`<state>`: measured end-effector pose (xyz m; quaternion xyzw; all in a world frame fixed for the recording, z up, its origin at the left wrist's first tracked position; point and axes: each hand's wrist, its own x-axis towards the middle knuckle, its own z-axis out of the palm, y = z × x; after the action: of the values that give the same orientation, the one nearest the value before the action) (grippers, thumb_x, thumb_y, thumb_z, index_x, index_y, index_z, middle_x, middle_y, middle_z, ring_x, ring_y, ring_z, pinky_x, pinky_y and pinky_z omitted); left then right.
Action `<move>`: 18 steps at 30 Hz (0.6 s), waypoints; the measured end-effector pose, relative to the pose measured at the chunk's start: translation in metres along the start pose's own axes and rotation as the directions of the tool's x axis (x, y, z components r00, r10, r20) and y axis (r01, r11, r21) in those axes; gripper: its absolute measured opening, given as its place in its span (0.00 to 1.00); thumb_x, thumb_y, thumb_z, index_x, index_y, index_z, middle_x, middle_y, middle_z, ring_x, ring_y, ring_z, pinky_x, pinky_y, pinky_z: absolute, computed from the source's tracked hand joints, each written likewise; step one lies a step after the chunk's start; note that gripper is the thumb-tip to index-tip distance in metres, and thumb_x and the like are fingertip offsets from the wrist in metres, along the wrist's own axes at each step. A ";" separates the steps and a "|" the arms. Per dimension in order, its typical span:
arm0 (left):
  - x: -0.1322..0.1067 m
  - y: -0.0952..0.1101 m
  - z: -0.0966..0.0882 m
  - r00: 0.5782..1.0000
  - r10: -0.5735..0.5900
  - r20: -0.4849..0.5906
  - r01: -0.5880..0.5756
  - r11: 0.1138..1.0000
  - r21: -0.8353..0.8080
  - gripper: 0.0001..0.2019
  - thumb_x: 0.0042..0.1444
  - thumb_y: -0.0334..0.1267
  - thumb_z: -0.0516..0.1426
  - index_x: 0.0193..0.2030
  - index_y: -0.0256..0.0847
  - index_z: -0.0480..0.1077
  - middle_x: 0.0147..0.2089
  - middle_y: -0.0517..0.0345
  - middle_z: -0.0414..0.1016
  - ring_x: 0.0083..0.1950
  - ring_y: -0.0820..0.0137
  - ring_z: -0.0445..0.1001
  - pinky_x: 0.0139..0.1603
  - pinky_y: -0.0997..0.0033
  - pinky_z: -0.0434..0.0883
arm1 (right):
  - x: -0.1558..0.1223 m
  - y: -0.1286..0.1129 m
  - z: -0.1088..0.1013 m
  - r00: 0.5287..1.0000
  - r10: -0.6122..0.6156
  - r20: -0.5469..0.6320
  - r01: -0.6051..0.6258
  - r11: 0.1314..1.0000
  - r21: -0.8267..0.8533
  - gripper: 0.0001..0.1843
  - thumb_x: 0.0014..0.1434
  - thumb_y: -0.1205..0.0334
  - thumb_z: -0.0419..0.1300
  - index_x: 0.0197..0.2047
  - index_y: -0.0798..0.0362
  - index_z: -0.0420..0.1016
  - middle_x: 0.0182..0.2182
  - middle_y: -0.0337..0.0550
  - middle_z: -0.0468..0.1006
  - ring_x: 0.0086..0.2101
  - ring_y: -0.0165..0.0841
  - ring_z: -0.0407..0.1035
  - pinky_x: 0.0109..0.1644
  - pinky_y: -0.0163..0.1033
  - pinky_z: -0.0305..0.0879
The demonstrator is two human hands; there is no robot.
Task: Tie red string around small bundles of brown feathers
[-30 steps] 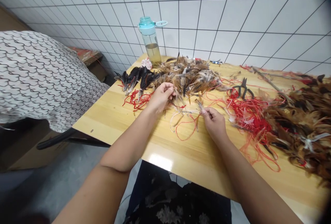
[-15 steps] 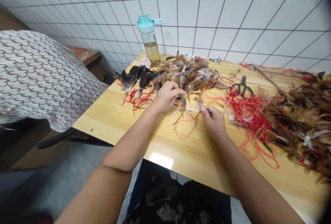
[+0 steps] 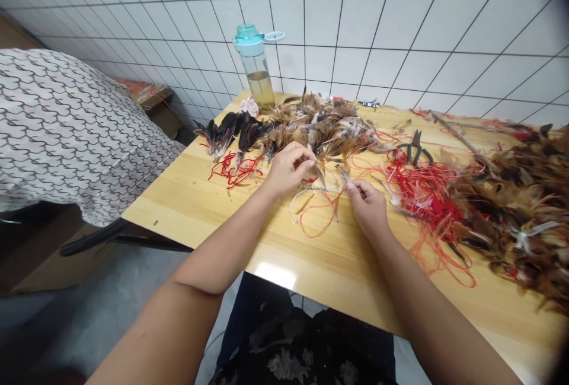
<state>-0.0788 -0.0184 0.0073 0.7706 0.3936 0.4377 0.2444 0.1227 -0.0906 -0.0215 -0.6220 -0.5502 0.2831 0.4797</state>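
Observation:
My left hand (image 3: 291, 168) is in a pinch just in front of the feather pile, with a small brownish feather (image 3: 320, 178) at its fingertips. To its right, my right hand (image 3: 368, 202) closes its thumb and fingers on the pale quill end of a small feather bunch (image 3: 344, 176), whose brown tips point up and away. A loop of thin red string (image 3: 318, 236) lies on the table between the hands, its end running up close to my right fingers. Brown and tan feathers (image 3: 326, 121) are heaped behind both hands.
Black feather bunches (image 3: 248, 134) and red string (image 3: 235, 170) lie left. A bottle (image 3: 261, 85) stands by the tiled wall. Pliers (image 3: 416, 149), tangled red string (image 3: 422, 192) and a large brown feather heap (image 3: 528, 195) are right. Someone's patterned clothing (image 3: 75, 136) shows far left.
My left hand has dipped slightly, and the feather at its fingertips now slants more to the right. My right hand keeps its hold on the feather bunch, almost unmoved.

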 end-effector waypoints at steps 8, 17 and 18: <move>-0.014 0.027 0.037 0.881 -0.390 0.266 0.449 0.516 -0.729 0.17 0.48 0.45 0.67 0.33 0.37 0.66 0.26 0.63 0.70 0.27 0.79 0.66 0.28 0.78 0.62 | 0.001 0.006 0.003 0.998 -0.038 -0.049 0.039 0.999 0.014 0.14 0.56 0.52 0.56 0.30 0.53 0.77 0.26 0.42 0.77 0.25 0.31 0.64 0.31 0.37 0.61; -0.017 0.019 0.050 0.857 -0.419 0.298 0.482 0.452 -0.751 0.16 0.40 0.40 0.70 0.30 0.35 0.70 0.26 0.63 0.70 0.28 0.79 0.67 0.30 0.78 0.63 | 0.000 0.006 0.007 0.983 -0.186 -0.013 0.185 0.982 -0.024 0.11 0.57 0.57 0.57 0.30 0.51 0.78 0.26 0.42 0.77 0.30 0.34 0.69 0.38 0.40 0.65; -0.017 0.018 0.050 0.862 -0.415 0.291 0.477 0.466 -0.746 0.15 0.40 0.40 0.69 0.30 0.35 0.70 0.26 0.63 0.70 0.29 0.79 0.67 0.31 0.77 0.63 | 0.000 0.007 0.008 0.981 -0.191 -0.006 0.191 0.981 -0.023 0.11 0.57 0.57 0.57 0.30 0.51 0.79 0.26 0.42 0.77 0.30 0.34 0.69 0.38 0.40 0.65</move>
<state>-0.0338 -0.0447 -0.0125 0.4625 0.3339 0.4599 0.6805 0.1183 -0.0876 -0.0306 -0.5728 -0.6086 0.2268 0.5000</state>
